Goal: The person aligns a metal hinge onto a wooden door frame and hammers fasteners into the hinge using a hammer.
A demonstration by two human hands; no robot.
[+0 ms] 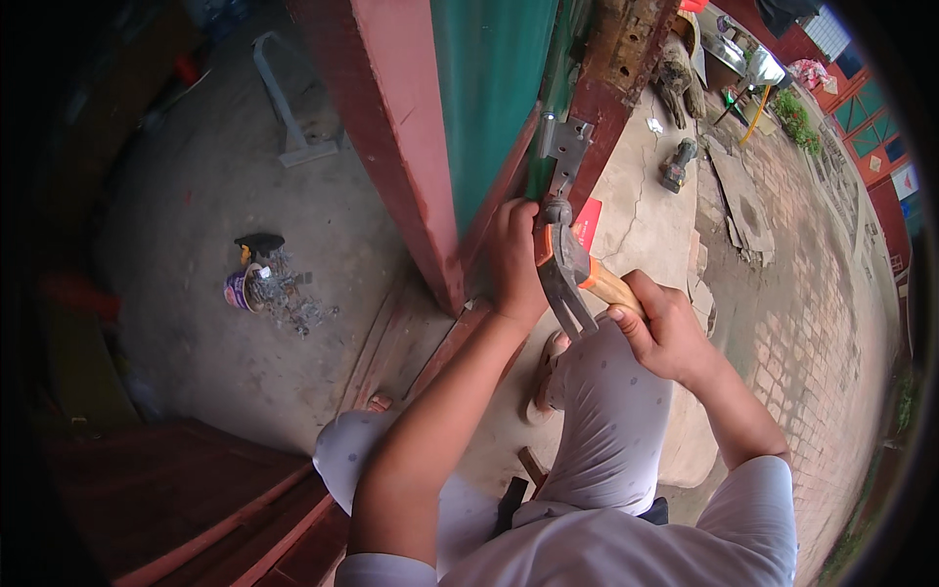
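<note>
My right hand [660,328] grips the wooden handle of a claw hammer [565,269], thumb along the handle. The hammer's round face is up at the lower end of a metal hinge [569,145], and its claw points down toward my knee. This hinge sits on the edge of a worn dark red wooden door frame [614,93]. My left hand [516,259] is just left of the hammer head, its fingers curled in at the wood below the hinge. What those fingers hold, if anything, is hidden.
A pink-red post [391,117] and green panel [489,88] rise at my left. On the floor beyond lie a tipped tub [240,291] with spilled metal bits and a grey metal bracket [284,103]. A power tool [677,164] lies on the concrete at right, near a broken board [740,201].
</note>
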